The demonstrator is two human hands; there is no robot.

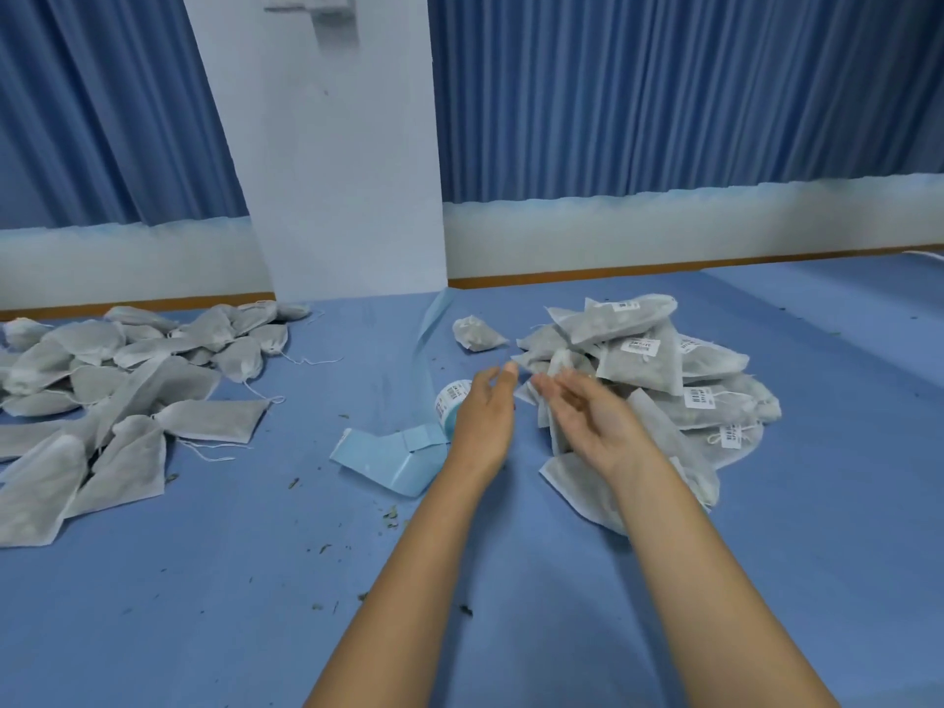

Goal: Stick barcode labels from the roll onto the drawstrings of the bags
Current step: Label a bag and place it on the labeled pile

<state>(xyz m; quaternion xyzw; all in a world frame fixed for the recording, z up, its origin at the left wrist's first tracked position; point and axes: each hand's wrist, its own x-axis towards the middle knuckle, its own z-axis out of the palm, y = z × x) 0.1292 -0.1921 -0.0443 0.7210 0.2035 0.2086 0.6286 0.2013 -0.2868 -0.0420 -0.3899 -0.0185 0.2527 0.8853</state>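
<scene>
Left fingers: we see the fingers (pixel 491 381) of the left hand (pixel 482 419) straight and loosely spread, thumb apart, gripping nothing that shows.
Right fingers: the fingers (pixel 550 386) of the right hand (pixel 592 419) lie extended and close together, pointing toward the left hand; motion blur keeps us from telling whether they touch a bag.
Hand position: both hands hover side by side, apart, palms turned toward each other.
Label roll: the roll (pixel 450 401) lies on the table just beyond the left hand, partly hidden by it.
Backing strip: a blue liner strip (pixel 431 327) runs from the roll toward the pillar; a folded length (pixel 393 459) lies left of the left wrist.
Labelled bags: a pile (pixel 664 373) under and right of the right hand carries barcode labels (pixel 643 345).
Unlabelled bags: a second pile (pixel 127 390) lies well apart at the left, white drawstrings (pixel 306 360) trailing.
Single bag: one bag (pixel 477 333) lies beyond the hands.
Surface: blue table cover (pixel 255 580) with scattered crumbs.
</scene>
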